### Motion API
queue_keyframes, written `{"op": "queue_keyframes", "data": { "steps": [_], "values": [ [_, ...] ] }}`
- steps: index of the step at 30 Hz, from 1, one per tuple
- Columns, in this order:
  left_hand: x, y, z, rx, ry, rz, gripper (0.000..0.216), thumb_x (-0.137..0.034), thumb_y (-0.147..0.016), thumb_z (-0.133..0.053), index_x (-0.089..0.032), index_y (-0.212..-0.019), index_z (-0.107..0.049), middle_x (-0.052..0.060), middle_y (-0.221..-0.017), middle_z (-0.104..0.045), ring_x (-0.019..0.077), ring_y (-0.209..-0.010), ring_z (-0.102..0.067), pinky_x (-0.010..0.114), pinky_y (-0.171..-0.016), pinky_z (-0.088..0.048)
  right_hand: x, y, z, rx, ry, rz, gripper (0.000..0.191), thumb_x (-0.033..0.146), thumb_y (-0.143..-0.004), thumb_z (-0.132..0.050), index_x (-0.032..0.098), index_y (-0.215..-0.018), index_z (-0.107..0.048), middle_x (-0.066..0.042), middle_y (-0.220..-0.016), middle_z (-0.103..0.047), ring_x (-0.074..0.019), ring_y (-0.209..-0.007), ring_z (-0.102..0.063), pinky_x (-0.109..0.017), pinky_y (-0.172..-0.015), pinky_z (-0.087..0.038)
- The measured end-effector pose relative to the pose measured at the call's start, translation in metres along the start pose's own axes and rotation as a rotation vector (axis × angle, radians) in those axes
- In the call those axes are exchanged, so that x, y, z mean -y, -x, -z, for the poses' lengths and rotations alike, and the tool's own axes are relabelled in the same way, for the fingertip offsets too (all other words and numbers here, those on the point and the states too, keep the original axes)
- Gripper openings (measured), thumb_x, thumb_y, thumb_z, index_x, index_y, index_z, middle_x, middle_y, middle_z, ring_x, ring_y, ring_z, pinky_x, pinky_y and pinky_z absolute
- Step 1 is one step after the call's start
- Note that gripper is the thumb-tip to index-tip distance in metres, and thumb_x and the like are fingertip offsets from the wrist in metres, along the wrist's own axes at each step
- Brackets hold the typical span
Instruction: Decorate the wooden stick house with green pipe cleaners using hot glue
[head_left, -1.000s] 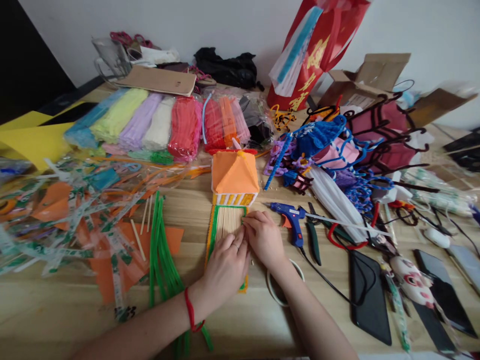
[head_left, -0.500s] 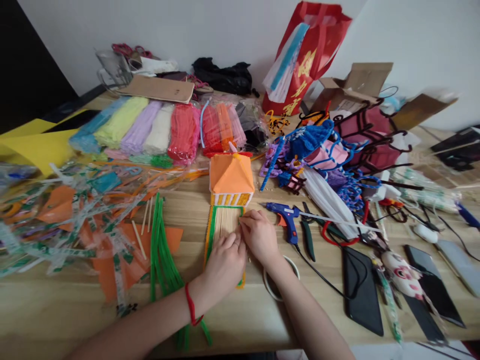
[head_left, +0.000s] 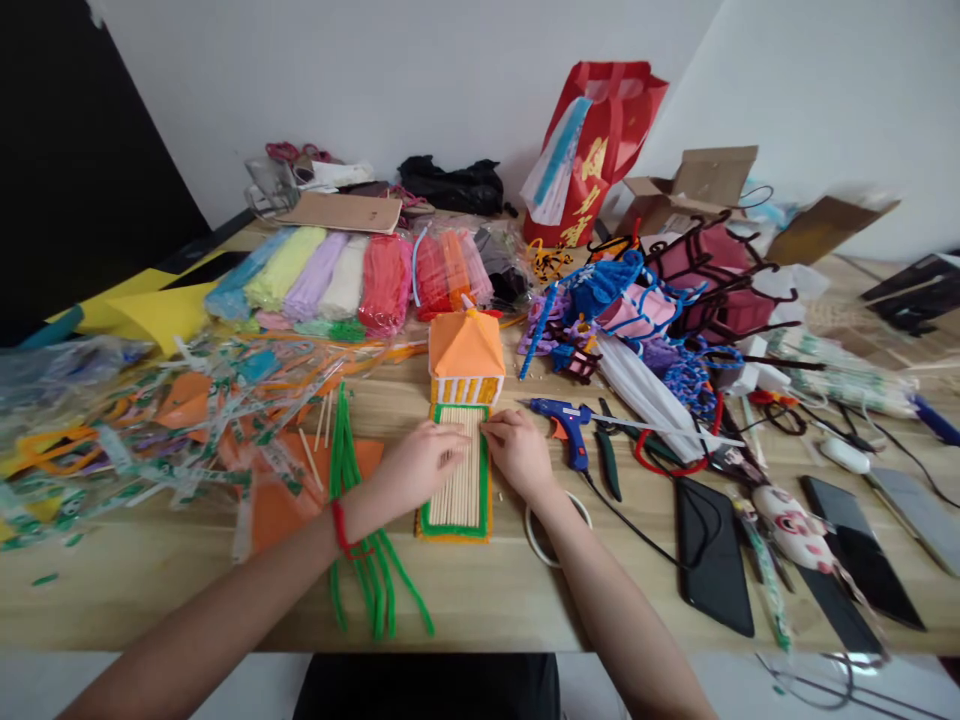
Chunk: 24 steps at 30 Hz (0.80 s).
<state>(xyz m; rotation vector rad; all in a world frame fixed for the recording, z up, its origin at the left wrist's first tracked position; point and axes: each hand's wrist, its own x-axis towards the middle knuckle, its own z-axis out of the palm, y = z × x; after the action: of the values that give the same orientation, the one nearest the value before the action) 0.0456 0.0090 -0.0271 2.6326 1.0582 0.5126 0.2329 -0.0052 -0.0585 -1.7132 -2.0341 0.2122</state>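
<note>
A small model house with an orange paper roof [head_left: 466, 345] stands on the wooden table [head_left: 487, 590]. In front of it lies a flat panel of wooden sticks edged with green pipe cleaner [head_left: 459, 490]. My left hand [head_left: 417, 467] lies on the panel's left side, fingers stretched flat over the sticks. At the panel's upper right edge my right hand [head_left: 517, 452] rests with its fingers curled and pinched against the green border. A red cord circles my left wrist.
A bundle of green pipe cleaners [head_left: 360, 520] lies left of the panel. A blue glue gun [head_left: 566, 425], pliers [head_left: 607, 460] and a tape ring [head_left: 555, 525] sit to the right. Bags of coloured pipe cleaners [head_left: 352, 275], orange paper scraps [head_left: 187, 400], phones [head_left: 712, 555] and a red bag [head_left: 592, 150] crowd the table.
My left hand slid from the panel's lower middle to its left side, uncovering the sticks. The view pulled back and tilted down, showing the table's near edge.
</note>
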Motion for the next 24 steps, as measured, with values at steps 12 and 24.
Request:
{"op": "queue_keyframes", "data": {
  "steps": [12, 24],
  "values": [
    [0.085, 0.026, 0.068, 0.511, -0.515, 0.641, 0.056, -0.058, -0.085, -0.038, -0.010, -0.074, -0.067, 0.022, -0.075, -0.067, 0.0356, -0.075, -0.065, 0.038, -0.060, -0.046, -0.009, 0.004, 0.017, -0.199, -0.064, -0.105, 0.016, 0.022, -0.086, -0.054, 0.019, -0.082, -0.069, -0.005, -0.084, -0.070, -0.0175, -0.079, -0.061, -0.026, -0.070, -0.043],
    [0.092, -0.013, 0.087, 0.372, -0.111, 0.412, 0.047, -0.048, -0.088, -0.035, -0.020, -0.069, -0.067, 0.002, -0.064, -0.068, 0.0155, -0.053, -0.057, 0.025, -0.053, -0.036, -0.051, 0.021, 0.052, -0.051, 0.319, -0.693, 0.044, 0.052, -0.082, -0.056, 0.009, -0.093, -0.061, -0.020, -0.094, -0.064, -0.0292, -0.085, -0.063, -0.032, -0.065, -0.043]
  ]
}}
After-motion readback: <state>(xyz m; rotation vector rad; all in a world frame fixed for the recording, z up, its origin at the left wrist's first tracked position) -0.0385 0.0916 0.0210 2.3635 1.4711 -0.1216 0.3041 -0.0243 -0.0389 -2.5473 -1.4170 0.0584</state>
